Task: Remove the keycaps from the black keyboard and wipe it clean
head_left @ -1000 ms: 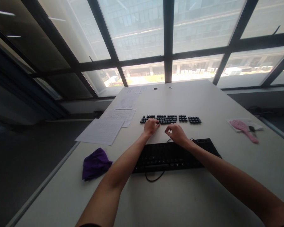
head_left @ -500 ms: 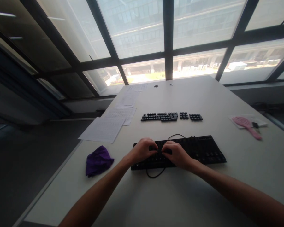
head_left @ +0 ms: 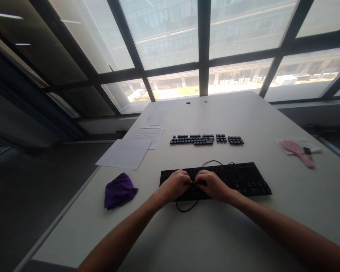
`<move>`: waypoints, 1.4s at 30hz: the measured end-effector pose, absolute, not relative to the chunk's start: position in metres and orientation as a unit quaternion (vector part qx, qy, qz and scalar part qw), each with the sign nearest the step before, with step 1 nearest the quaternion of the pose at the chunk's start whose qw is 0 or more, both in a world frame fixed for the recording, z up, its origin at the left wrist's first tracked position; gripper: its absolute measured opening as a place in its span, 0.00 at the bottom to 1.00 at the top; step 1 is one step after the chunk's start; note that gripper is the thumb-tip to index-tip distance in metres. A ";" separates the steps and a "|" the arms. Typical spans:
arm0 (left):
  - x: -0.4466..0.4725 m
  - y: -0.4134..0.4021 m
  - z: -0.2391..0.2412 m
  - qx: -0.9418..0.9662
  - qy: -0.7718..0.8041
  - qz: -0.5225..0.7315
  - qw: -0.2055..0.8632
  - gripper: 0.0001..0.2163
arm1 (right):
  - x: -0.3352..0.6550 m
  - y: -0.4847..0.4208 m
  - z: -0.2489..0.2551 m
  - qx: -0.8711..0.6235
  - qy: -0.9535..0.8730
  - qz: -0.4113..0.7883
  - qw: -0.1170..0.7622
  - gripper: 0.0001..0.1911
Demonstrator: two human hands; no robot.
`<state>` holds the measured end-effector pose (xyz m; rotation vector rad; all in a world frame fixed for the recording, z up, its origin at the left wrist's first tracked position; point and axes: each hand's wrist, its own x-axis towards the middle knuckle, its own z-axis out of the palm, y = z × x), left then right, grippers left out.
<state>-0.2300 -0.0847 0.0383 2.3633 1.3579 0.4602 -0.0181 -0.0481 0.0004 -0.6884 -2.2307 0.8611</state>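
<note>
A black keyboard (head_left: 251, 179) lies on the white table, slightly turned. Over its middle both hands meet, fingertips nearly touching. My left hand (head_left: 175, 186) is closed in a pinch at the keys, and my right hand (head_left: 212, 184) pinches right beside it. Whatever sits between the fingertips is too small and dark to make out. Behind the keyboard, loose black keycaps (head_left: 192, 139) are laid out in rows, with smaller groups to their right. The keyboard's cable (head_left: 187, 210) loops out from under its front edge.
A crumpled purple cloth (head_left: 120, 190) lies left of the keyboard. Printed paper sheets (head_left: 126, 154) run along the table's left edge. At the right, a pink hairbrush (head_left: 296, 149) rests partly on a white packet. Tall windows stand beyond the table (head_left: 232, 113).
My left hand has moved a little right and down, closer to my right hand. The right hand stays almost in place. The whole view has shifted slightly.
</note>
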 end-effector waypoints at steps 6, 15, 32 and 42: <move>-0.225 -0.092 0.035 0.833 0.490 0.189 0.175 0.08 | -0.019 -0.052 0.003 -0.238 -0.880 0.278 0.303 0.09; -0.228 -0.129 0.020 0.844 0.506 0.173 0.030 0.16 | -0.016 -0.068 0.007 -0.253 -0.902 0.201 0.285 0.07; -0.227 -0.119 0.024 0.818 0.527 0.226 0.054 0.13 | -0.014 -0.063 0.011 -0.271 -0.896 0.207 0.284 0.06; -0.220 0.045 0.029 0.778 0.596 0.199 -0.015 0.12 | -0.031 0.083 0.023 -0.454 -0.869 0.036 0.192 0.12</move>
